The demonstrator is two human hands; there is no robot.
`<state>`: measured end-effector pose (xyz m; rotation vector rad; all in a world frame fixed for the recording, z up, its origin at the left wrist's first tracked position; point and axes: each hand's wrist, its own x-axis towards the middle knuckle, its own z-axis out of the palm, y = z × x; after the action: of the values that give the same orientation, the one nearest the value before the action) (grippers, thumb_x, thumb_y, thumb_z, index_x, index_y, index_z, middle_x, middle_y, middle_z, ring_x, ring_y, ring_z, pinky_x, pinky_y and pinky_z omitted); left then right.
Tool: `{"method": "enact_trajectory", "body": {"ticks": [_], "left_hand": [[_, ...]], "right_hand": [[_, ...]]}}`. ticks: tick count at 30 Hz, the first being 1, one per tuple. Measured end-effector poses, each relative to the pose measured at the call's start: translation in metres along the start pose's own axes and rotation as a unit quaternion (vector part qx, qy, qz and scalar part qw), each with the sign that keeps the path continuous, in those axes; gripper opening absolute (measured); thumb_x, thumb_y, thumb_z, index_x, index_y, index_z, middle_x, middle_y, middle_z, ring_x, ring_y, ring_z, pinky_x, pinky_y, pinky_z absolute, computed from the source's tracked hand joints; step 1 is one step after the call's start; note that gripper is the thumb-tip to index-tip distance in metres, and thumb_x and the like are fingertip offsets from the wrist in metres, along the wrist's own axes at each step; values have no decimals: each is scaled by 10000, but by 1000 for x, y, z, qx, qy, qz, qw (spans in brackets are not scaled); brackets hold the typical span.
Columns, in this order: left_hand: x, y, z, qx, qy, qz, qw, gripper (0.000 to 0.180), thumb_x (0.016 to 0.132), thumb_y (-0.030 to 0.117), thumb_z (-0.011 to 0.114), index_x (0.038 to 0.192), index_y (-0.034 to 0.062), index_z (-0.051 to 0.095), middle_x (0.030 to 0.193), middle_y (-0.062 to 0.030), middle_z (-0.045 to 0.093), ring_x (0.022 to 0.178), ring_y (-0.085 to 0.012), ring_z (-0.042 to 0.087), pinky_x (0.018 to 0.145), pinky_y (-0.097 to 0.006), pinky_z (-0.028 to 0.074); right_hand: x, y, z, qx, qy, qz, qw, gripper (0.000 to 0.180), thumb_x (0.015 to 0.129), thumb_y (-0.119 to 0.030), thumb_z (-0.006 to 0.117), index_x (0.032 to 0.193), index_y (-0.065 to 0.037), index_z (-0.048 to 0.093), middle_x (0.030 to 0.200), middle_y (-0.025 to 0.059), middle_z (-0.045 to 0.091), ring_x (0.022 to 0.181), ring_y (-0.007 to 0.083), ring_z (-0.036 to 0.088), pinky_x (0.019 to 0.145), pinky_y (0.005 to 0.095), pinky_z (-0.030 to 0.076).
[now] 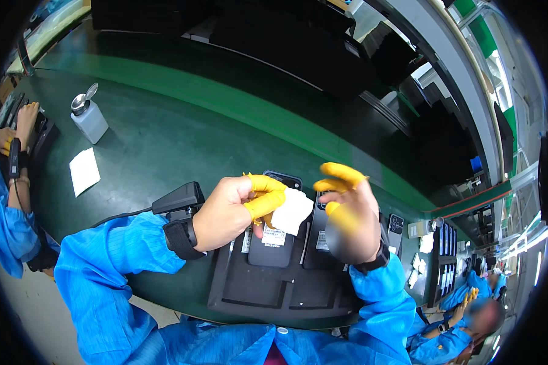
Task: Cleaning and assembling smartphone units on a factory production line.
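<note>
Two hands in yellow finger cots worked just above centre of the frame, over a black tray [237,292] on the green table [164,140]. The left hand [234,210] pinched a small white wipe [291,212] between thumb and forefinger, pressing it onto a dark phone [273,246] lying back-up in the tray. The right hand [347,213] hovered beside it with fingers spread loosely, holding nothing, above a second phone [316,240]. At upper left stood a solvent dispenser bottle [89,117], with a white cloth square [84,171] near it. Another person's hand [25,121] showed at the far left edge.
</note>
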<state>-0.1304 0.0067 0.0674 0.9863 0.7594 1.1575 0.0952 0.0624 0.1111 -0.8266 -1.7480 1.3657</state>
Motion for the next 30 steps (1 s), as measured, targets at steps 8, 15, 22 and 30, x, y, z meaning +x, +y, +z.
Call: {"method": "enact_trajectory", "body": {"ticks": [8,15,22,30], "left_hand": [[0,-6,1,33,-7,20,999,254,976,161,573,1156,-6,637,880,-35,649,763,-79,610,617,-223,526],[-4,-6,7,135,-27,13,990,243,959,136,589,1164,18,647,1017,-87,703,883,-126,657,737,-259,528],[-3,-39,3,362,-170,327,856,304,908,170,645,1174,24,635,1009,-156,682,912,-296,677,821,-374,537],[0,-24,-5,-48,-103,-1,993,264,975,139,576,1193,-4,615,1055,-132,688,971,-177,672,821,-295,551]], "right_hand": [[3,-1,12,140,-104,189,966,383,862,-88,719,1196,-3,551,1170,104,611,1117,199,580,990,338,441],[23,-6,-20,133,25,72,988,218,861,-13,678,1041,-23,556,1046,101,665,943,176,665,845,303,528],[39,12,-14,-128,-21,-12,991,270,852,76,667,1076,17,531,1019,96,636,984,174,642,889,293,523],[20,0,7,-22,-59,53,997,241,851,80,660,1041,17,526,1060,116,638,1035,197,645,939,336,521]]}}
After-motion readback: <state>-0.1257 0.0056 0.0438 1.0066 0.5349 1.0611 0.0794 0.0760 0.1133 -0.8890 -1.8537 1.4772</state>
